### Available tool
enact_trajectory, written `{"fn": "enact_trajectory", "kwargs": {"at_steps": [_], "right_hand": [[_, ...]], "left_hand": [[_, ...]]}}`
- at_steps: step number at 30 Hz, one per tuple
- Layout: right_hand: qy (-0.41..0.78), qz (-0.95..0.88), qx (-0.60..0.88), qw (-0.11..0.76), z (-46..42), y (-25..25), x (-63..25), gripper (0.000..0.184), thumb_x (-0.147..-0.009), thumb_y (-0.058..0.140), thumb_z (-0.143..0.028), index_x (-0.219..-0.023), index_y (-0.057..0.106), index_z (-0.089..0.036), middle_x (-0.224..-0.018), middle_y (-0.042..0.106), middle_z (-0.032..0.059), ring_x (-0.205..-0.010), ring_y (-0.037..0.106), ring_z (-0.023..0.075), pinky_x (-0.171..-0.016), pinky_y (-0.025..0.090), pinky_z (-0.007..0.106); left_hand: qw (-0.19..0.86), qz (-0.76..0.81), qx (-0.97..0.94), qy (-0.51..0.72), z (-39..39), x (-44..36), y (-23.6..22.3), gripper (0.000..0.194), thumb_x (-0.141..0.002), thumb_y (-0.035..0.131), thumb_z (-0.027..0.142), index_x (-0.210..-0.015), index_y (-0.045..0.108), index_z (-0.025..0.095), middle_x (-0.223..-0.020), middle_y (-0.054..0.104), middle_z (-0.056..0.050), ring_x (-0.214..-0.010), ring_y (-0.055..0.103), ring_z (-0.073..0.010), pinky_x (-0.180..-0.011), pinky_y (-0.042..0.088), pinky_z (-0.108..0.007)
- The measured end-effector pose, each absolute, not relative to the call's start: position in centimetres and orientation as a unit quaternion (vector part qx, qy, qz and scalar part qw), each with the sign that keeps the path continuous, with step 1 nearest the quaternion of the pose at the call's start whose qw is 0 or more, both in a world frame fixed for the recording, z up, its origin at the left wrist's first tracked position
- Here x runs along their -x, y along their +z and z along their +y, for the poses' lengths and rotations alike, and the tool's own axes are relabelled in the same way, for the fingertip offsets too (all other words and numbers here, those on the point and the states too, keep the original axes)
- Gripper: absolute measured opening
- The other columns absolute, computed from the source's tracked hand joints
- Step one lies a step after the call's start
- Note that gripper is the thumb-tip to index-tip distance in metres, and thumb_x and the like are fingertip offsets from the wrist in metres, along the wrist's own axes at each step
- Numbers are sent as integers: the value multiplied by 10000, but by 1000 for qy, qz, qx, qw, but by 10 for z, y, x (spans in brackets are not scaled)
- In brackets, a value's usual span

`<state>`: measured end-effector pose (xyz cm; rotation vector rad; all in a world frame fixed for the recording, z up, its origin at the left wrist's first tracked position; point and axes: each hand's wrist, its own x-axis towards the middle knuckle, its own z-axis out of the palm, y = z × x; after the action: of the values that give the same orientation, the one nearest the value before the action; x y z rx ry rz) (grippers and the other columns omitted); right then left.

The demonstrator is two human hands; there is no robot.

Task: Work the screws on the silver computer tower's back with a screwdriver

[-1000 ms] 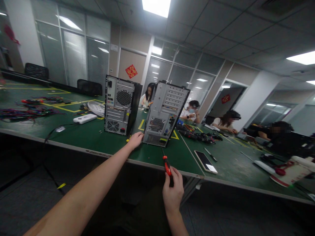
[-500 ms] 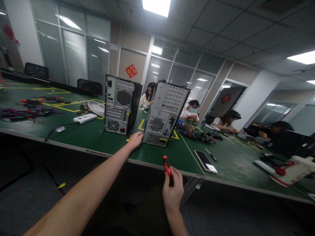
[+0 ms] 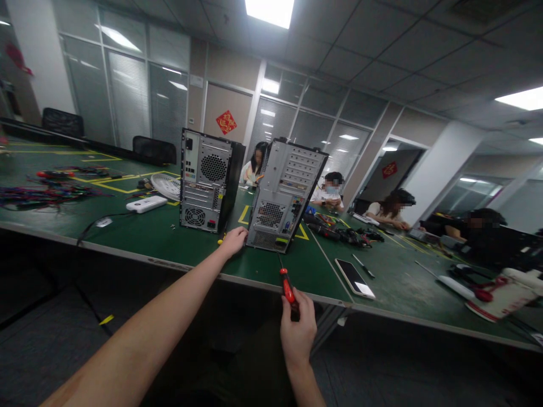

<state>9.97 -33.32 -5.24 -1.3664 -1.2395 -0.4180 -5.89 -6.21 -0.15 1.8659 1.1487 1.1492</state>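
Note:
Two computer towers stand upright on the green table, their rear panels facing me. My left hand [image 3: 235,242] has its fingers bent against the lower left edge of the right computer tower [image 3: 280,195], which leans slightly in view; the fingertips are partly hidden. In my right hand [image 3: 299,325] is a red and black screwdriver [image 3: 287,286], gripped by the handle. Its thin shaft points up at the base of that tower; whether the tip touches, I cannot tell. The left computer tower [image 3: 201,195] stands apart from both hands.
A phone [image 3: 354,277] and a pen [image 3: 363,267] lie to the right, beyond a table seam. Tangled cables [image 3: 46,195], a white power strip [image 3: 146,204] and a white basket [image 3: 165,185] are at left. Several people sit across the table. A desk lamp [image 3: 504,294] lies far right.
The screwdriver handle has shifted very slightly up and left in my right hand. My left hand and both towers keep their places.

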Motion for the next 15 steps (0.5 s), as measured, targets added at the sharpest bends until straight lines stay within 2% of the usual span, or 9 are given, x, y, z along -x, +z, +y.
{"fn": "enact_trajectory", "kwargs": {"at_steps": [3, 6, 8, 12, 13, 15], "right_hand": [[-194, -542, 586, 571, -333, -54, -101, 291, -1030, 544, -294, -1242, 719, -197, -1234, 684, 130, -1155, 665, 250, -996, 543, 415], [-197, -543, 586, 569, -333, -54, -102, 296, -1034, 526, -289, -1242, 720, -207, -1242, 684, 127, -1167, 661, 250, -1004, 538, 419], [-194, -534, 586, 578, -334, -52, -101, 270, -1016, 575, -327, -1195, 727, -194, -1167, 702, 126, -1091, 681, 250, -941, 558, 398], [-168, -522, 595, 588, -334, -49, -99, 267, -970, 673, -385, -1116, 719, -166, -992, 707, 94, -752, 657, 182, -708, 565, 317], [-167, -524, 594, 588, -334, -49, -99, 267, -971, 675, -383, -1116, 718, -163, -986, 704, 92, -730, 649, 174, -690, 563, 310], [-174, -531, 587, 586, -334, -50, -99, 264, -983, 657, -364, -1143, 723, -165, -1036, 704, 107, -833, 684, 198, -754, 580, 326]], "left_hand": [[330, 439, -712, 438, -62, 59, -2, 277, -938, 463, 307, -884, 720, 220, -917, 755, -44, -921, 692, -205, -829, 504, -285], [328, 442, -712, 436, -62, 59, -1, 277, -937, 466, 308, -897, 725, 218, -927, 756, -47, -915, 688, -208, -818, 497, -290], [329, 444, -711, 435, -63, 60, 0, 279, -938, 467, 311, -907, 728, 216, -935, 758, -49, -911, 688, -209, -810, 492, -292], [335, 444, -707, 436, -65, 61, 1, 290, -944, 468, 320, -920, 738, 218, -935, 759, -49, -912, 690, -209, -803, 494, -290], [334, 444, -707, 437, -66, 61, 2, 289, -943, 470, 319, -916, 740, 218, -936, 759, -50, -916, 690, -210, -807, 494, -291], [330, 445, -707, 439, -67, 61, 2, 282, -940, 476, 314, -904, 738, 218, -939, 760, -50, -923, 690, -211, -815, 490, -292]]}}
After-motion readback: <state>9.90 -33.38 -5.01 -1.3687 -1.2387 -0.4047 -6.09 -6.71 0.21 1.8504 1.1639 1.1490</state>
